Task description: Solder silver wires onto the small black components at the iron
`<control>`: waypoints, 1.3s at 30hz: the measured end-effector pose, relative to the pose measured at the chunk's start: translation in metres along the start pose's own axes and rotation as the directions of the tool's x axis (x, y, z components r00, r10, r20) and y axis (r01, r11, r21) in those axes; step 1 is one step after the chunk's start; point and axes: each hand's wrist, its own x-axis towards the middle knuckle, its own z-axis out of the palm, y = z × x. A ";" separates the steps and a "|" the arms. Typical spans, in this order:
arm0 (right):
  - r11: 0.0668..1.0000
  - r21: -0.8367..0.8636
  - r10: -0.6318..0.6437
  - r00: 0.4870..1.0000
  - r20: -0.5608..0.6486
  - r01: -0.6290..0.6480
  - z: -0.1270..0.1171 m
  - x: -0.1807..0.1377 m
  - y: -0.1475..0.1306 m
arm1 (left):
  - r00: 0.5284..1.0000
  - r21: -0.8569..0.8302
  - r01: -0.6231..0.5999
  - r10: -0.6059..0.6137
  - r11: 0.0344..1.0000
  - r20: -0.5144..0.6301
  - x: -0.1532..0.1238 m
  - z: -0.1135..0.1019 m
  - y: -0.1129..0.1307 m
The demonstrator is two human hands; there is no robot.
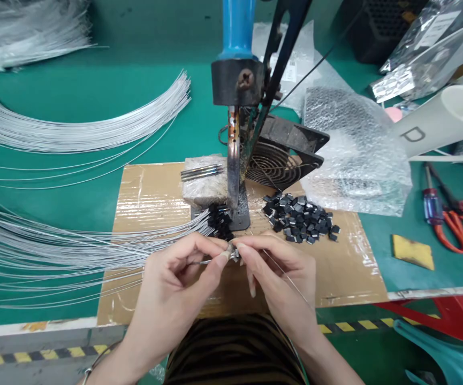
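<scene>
In front of the soldering iron [233, 160], my two hands meet fingertip to fingertip. My left hand [187, 283] is closed in a pinch on a thin grey wire [203, 262]. A small metal connector [236, 254] sits at the meeting point, pinched by my right hand [279, 272]; the fingertips partly cover it. A thin, stiff strand [285, 272], possibly solder wire, runs across my right hand. Just beyond my fingers lies a bundle of grey wires [167, 238] with black connector ends [220, 220]. A pile of loose black connectors [301, 216] is to the right.
Cardboard [343, 272] covers part of the green table. Behind the iron stand a small fan [273, 163] and a wrapped block [203, 190]. More grey wires [82, 131] lie left. Bubble wrap [355, 144], orange-handled scissors [454, 235] and a yellow sponge [412, 252] are right.
</scene>
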 end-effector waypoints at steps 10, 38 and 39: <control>1.000 0.022 0.018 1.000 0.011 -0.018 0.003 -0.001 0.003 | 0.999 0.026 -0.025 0.026 0.999 -0.037 0.003 0.002 0.000; 0.925 -0.267 -0.251 0.962 0.104 0.270 -0.013 0.007 -0.007 | 0.991 0.053 -0.019 0.025 0.998 -0.129 0.027 0.006 0.005; 0.933 -0.247 -0.242 0.965 0.099 0.260 -0.011 0.008 -0.008 | 0.991 0.052 -0.029 0.035 0.998 -0.130 0.029 0.006 0.005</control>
